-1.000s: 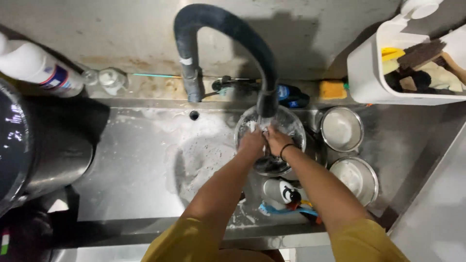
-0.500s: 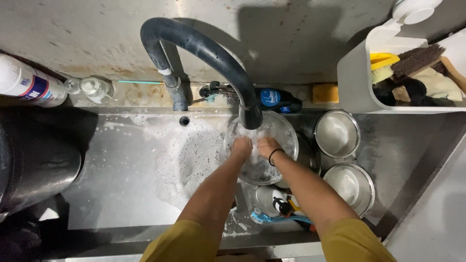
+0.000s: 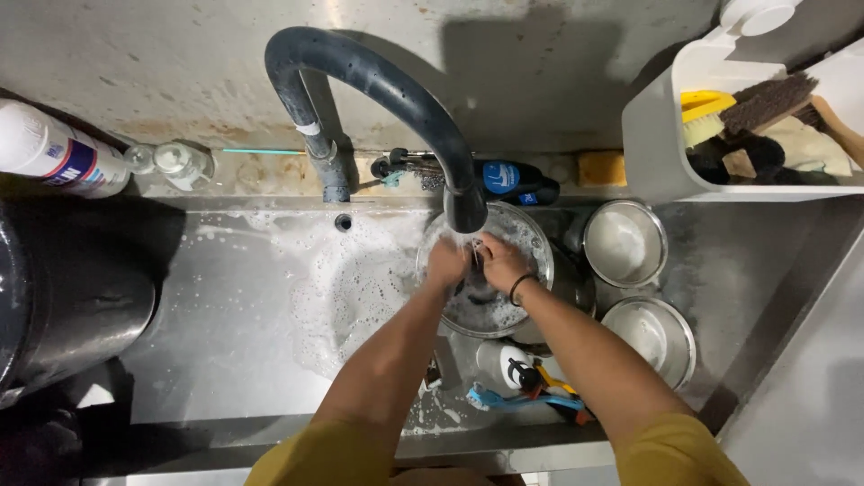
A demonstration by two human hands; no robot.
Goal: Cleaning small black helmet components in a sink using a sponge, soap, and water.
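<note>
Both hands centre frame under the tap spout [image 3: 466,212], so the water hits them: left hand [image 3: 445,265] and right hand [image 3: 500,261] meet over a round steel bowl [image 3: 526,236] in the sink [image 3: 225,306]. Fingers curled, possibly around something small; can't tell. Two steel pots [image 3: 625,243] parked right, clear of the stream.

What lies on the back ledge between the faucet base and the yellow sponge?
In the head view, between the faucet base and the yellow sponge lies a dark bottle with a blue label, on its side.

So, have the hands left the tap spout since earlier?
No. The left hand and right hand stay under the tap spout, over the round pan.
</note>
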